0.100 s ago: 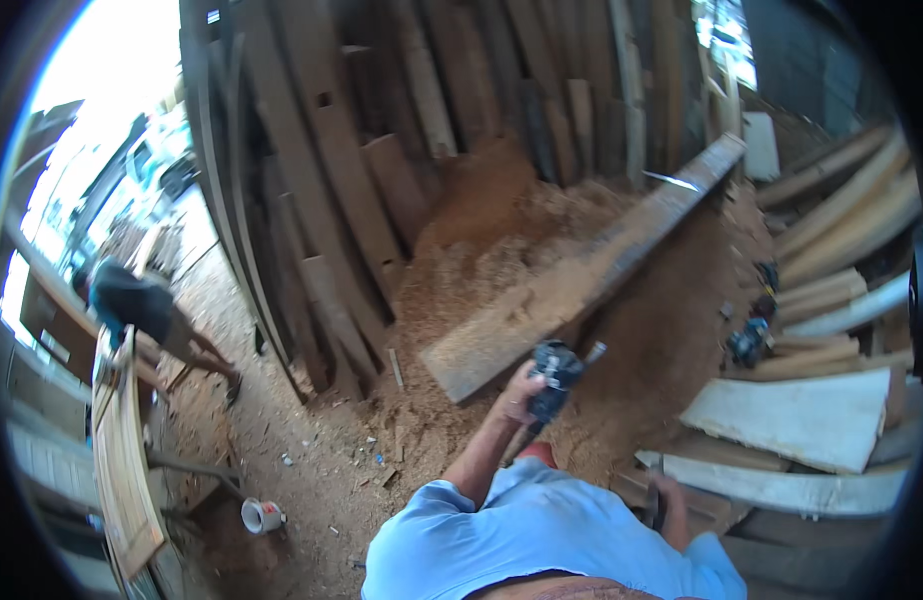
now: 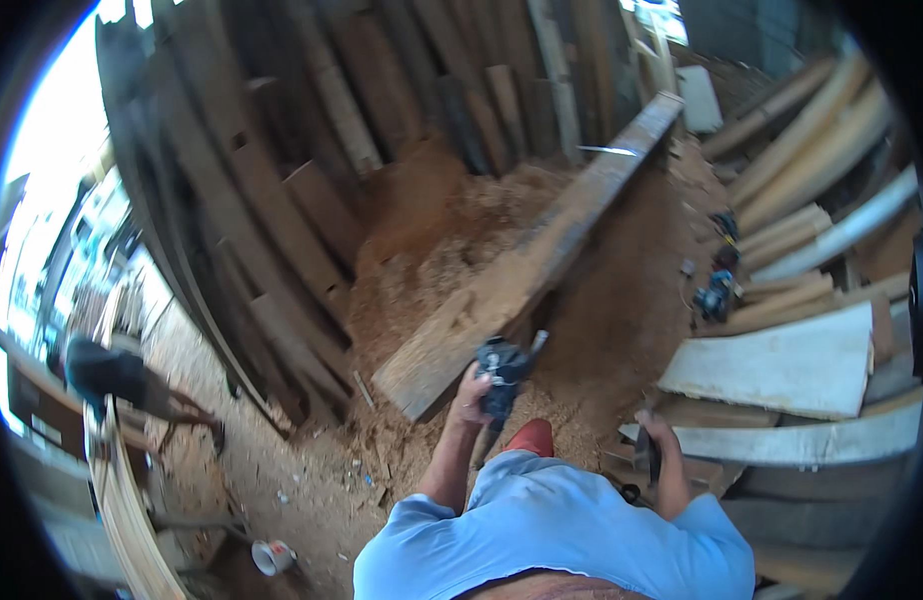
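From the head camera, looking down: the left hand [image 2: 472, 393] is wrapped tight around a dark power tool [image 2: 502, 375], holding it just off the near end of a long plank [image 2: 527, 265] that lies across heaps of sawdust [image 2: 432, 260]. The right hand [image 2: 662, 440] is closed on a small dark object [image 2: 647, 455], too small to identify, beside pale boards [image 2: 782, 365]. A white cup [image 2: 272, 556] sits on the dirt, well apart.
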`<state>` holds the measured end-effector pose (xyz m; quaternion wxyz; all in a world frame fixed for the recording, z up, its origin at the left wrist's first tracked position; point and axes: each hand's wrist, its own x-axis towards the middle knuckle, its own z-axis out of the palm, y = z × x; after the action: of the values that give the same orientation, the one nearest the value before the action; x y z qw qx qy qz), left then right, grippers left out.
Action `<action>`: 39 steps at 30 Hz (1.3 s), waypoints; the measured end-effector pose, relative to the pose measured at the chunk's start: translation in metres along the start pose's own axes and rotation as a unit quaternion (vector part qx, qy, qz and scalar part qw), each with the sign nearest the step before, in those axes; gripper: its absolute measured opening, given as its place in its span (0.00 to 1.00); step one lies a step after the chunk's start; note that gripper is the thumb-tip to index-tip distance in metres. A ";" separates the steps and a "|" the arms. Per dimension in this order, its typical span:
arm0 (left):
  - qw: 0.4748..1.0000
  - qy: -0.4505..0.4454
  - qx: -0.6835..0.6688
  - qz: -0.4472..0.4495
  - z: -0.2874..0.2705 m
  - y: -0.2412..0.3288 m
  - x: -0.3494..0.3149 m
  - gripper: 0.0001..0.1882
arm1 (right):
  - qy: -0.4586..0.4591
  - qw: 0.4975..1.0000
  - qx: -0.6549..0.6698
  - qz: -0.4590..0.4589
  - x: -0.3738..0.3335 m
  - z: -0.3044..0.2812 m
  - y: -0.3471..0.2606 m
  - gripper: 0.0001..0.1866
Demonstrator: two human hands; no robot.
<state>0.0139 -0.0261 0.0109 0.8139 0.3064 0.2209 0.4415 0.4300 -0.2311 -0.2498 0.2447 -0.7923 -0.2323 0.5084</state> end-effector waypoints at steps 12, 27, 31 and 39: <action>0.985 -0.137 -0.099 -0.032 0.075 -0.071 0.320 0.36 | -0.065 0.986 0.132 -0.079 0.148 -0.132 -0.129 0.15; 0.987 -0.158 -0.038 -0.001 0.120 -0.061 0.517 0.38 | 0.170 0.983 0.016 0.070 0.221 -0.259 -0.179 0.19; 0.994 -0.107 -0.024 0.002 0.114 -0.077 0.537 0.38 | 0.159 0.985 0.067 0.023 0.264 -0.284 -0.240 0.21; 0.995 -0.051 -0.030 0.076 0.125 -0.093 0.618 0.39 | 0.097 0.969 -0.045 -0.224 0.437 -0.342 -0.413 0.14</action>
<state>0.4640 0.4249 -0.0188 0.7968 0.3199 0.1419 0.4927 0.8591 0.3056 -0.1706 0.3376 -0.7759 -0.4018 0.3502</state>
